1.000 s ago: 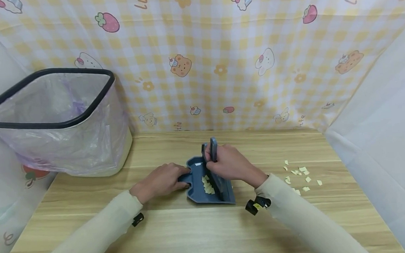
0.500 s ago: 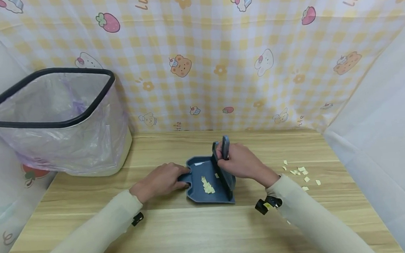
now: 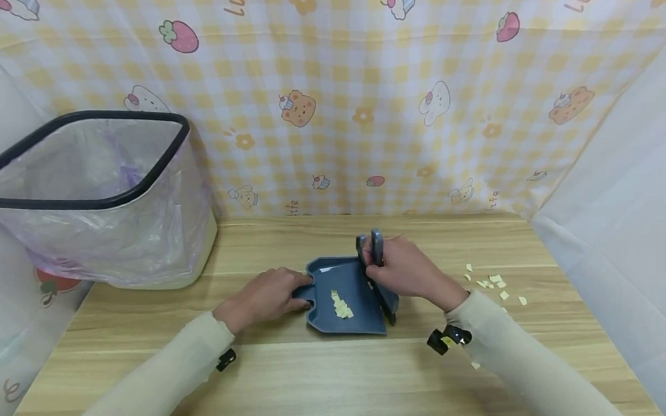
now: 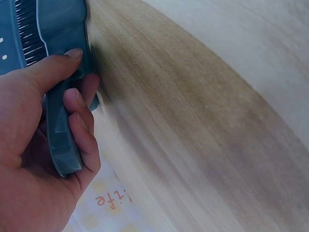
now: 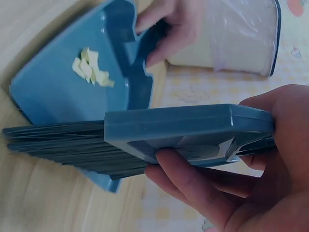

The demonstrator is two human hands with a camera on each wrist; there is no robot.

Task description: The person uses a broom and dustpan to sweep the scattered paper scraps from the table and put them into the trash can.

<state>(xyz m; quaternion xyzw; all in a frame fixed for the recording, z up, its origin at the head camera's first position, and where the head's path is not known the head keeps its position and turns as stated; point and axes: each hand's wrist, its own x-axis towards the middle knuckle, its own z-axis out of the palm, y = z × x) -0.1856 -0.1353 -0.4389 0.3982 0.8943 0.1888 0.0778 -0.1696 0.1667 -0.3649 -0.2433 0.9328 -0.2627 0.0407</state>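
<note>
My left hand (image 3: 266, 295) grips the short handle of a blue-grey dustpan (image 3: 356, 305), which lies on the wooden table. In the left wrist view the fingers curl round that handle (image 4: 63, 130). A small heap of pale yellow paper scraps (image 3: 341, 304) lies in the pan. With my right hand (image 3: 408, 267) I hold a matching hand brush (image 3: 380, 288) over the pan's open right edge. Its dark bristles (image 5: 67, 140) overlap the pan's lip in the right wrist view. One scrap shows close beside the bristles.
More loose paper scraps (image 3: 494, 281) are scattered on the table (image 3: 298, 388) to the right, some near the right sleeve. A bin (image 3: 198, 254) with a black rim and a clear purplish liner stands at the left. A checked curtain (image 3: 341, 150) hangs behind the table.
The brush in my right hand has moved right, from the middle of the dustpan to its open edge, uncovering the scraps inside. The left hand and dustpan have stayed put.
</note>
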